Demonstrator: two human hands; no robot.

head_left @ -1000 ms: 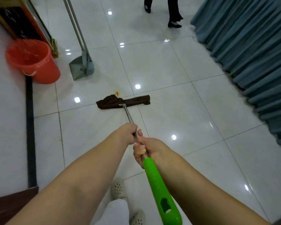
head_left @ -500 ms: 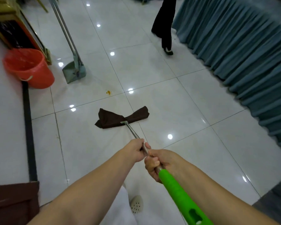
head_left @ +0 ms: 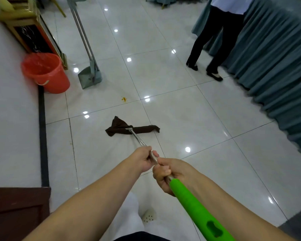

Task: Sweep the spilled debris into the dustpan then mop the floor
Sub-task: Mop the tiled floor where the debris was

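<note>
Both hands grip a mop with a metal shaft [head_left: 137, 138] and a green grip end [head_left: 195, 206]. My left hand [head_left: 143, 159] is closed around the shaft further down; my right hand [head_left: 165, 173] holds it just above the green grip. The mop's dark brown cloth head [head_left: 129, 129] lies flat on the white tiled floor [head_left: 189, 115] in front of me. A small yellow-orange spot of debris [head_left: 124, 99] sits on the tile beyond the cloth, apart from it. A grey-green long-handled dustpan [head_left: 89, 77] stands further back left.
An orange bucket [head_left: 47, 73] stands left, beside a gold-framed stand [head_left: 30, 32]. A white wall and black strip [head_left: 42, 136] run along the left. Pleated blue-grey drapes [head_left: 276, 75] line the right. A person in dark trousers [head_left: 208, 54] stands by the drapes. My white shoe [head_left: 149, 215] shows below.
The mop head has been pulled back toward me, off the yellow debris, which now lies exposed beyond the cloth. The person in dark trousers has walked nearer along the drapes.
</note>
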